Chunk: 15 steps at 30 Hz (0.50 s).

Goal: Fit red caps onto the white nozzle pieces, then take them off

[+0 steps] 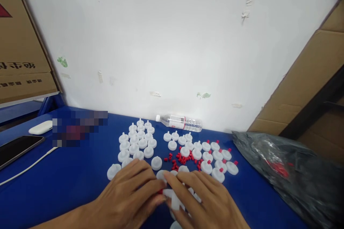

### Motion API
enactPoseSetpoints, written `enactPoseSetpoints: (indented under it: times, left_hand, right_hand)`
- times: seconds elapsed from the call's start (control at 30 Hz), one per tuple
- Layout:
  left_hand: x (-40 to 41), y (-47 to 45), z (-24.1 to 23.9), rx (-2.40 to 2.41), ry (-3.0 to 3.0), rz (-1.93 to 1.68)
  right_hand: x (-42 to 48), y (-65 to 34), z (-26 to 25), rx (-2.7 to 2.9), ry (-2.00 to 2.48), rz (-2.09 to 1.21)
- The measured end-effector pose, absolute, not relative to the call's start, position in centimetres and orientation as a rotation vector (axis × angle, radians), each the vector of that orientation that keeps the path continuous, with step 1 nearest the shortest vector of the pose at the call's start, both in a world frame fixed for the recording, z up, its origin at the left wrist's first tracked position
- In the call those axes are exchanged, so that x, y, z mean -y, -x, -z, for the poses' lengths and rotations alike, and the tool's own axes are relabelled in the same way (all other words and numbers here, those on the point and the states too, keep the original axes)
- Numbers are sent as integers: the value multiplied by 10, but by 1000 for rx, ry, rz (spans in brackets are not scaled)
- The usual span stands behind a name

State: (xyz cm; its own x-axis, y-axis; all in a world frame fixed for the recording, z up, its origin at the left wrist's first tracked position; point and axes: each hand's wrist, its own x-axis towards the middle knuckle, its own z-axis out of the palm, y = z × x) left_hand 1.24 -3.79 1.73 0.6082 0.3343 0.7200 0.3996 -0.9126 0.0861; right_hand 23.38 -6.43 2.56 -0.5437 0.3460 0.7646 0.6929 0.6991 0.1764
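Observation:
My left hand [131, 195] and my right hand [206, 200] meet low in the middle, over the blue table [67, 182]. Between their fingertips sits a white plastic disc part [173, 198] with a small red cap [160, 191] at its left end. The left fingers pinch the red cap; the right fingers hold the white part. Just beyond the hands lie several loose red caps [182, 159]. To the left are several white discs without caps [138, 141]. To the right are several white discs with red caps fitted [219, 159].
A clear water bottle [179, 122] lies against the white wall. A black plastic bag [292, 171] with red caps inside fills the right side. At the left are a dark phone [16, 149], a white case [40, 127] and a white cable [27, 168]. Cardboard boxes stand at both sides.

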Motion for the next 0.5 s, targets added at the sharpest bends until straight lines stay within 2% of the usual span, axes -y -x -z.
enactPoseSetpoints:
  times: [0.2, 0.5]
  left_hand:
    - [11, 7, -21, 808, 2630, 1067]
    - [6, 9, -12, 985, 2699, 640]
  right_hand:
    - [53, -276, -32, 2103, 952, 519]
    - [37, -340, -50, 2025, 1301, 474]
